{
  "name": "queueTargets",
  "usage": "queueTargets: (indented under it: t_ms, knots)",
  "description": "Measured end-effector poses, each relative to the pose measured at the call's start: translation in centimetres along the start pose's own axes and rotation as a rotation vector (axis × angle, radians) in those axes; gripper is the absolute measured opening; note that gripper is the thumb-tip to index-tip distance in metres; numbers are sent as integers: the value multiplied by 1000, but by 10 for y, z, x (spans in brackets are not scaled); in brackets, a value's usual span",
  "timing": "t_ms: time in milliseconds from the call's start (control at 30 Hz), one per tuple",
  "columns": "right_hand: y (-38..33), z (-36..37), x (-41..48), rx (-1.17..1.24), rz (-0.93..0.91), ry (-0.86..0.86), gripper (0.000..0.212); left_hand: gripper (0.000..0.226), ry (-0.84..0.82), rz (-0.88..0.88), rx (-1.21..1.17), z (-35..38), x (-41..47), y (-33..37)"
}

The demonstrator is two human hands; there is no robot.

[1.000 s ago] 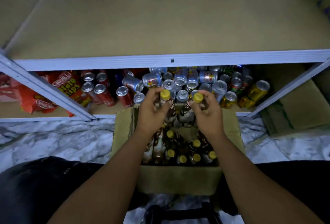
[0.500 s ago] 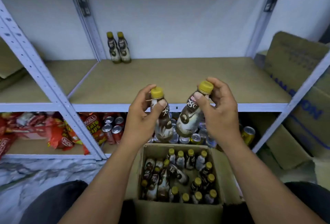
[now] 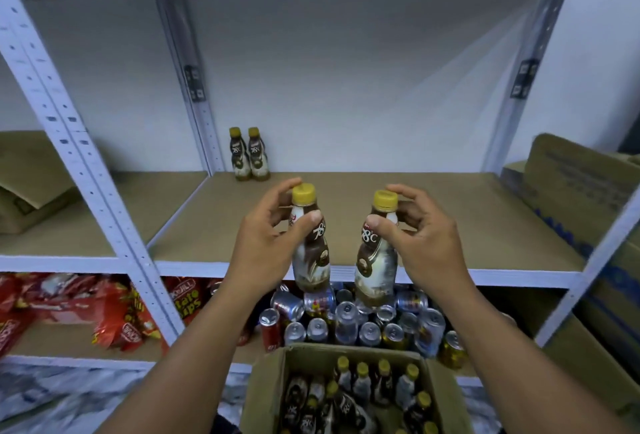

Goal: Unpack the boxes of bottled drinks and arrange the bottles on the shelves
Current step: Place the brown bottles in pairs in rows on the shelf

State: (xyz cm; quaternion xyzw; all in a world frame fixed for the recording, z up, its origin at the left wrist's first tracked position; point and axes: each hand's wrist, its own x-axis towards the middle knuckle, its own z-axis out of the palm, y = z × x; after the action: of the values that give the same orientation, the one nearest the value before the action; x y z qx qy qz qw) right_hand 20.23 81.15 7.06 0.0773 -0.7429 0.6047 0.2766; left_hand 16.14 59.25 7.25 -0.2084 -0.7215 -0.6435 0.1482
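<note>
Nearest, the open box (image 3: 264, 393) sits low in front, with many yellow-capped bottles inside, some upright and some leaning. Above it each hand carries one bottle by the neck: the left hand (image 3: 263, 241) pinches the left bottle (image 3: 311, 260) between thumb and curled fingers just under the cap, and the right hand (image 3: 426, 243) grips the right bottle (image 3: 375, 269) the same way. Both bottles hang near upright, apart from each other, in front of the shelf's front edge and above the cans (image 3: 346, 324) packed on the level below. Such a high grip probably lets the bases swing, so it seems wise to lift them clear of that edge before reaching in, and to keep them apart so that they do not knock. The shelf (image 3: 450, 222) is bare board across most of its width. At its far left corner a pair (image 3: 249, 156) of the same bottles stands upright, touching, labels forward. The tidy course is likely to set these two just beside that pair, labels out, bases flat before letting go.
</note>
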Motion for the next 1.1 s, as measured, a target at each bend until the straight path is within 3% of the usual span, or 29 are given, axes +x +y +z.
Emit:
queueTargets:
  t_ms: [467, 800, 1033, 1100]
  knots:
    - [99, 14, 82, -179, -18, 22, 47, 46, -20, -26, 50, 42, 80, -88]
    - [132, 21, 72, -50, -34, 114, 50, 50, 29, 20, 28, 57, 78, -121]
    - [139, 26, 79, -60, -33, 69, 51, 51, 13, 7, 14, 58, 83, -121]
    - [142, 25, 79, -58, -27, 61, 50, 60, 18, -13, -1, 57, 82, -123]
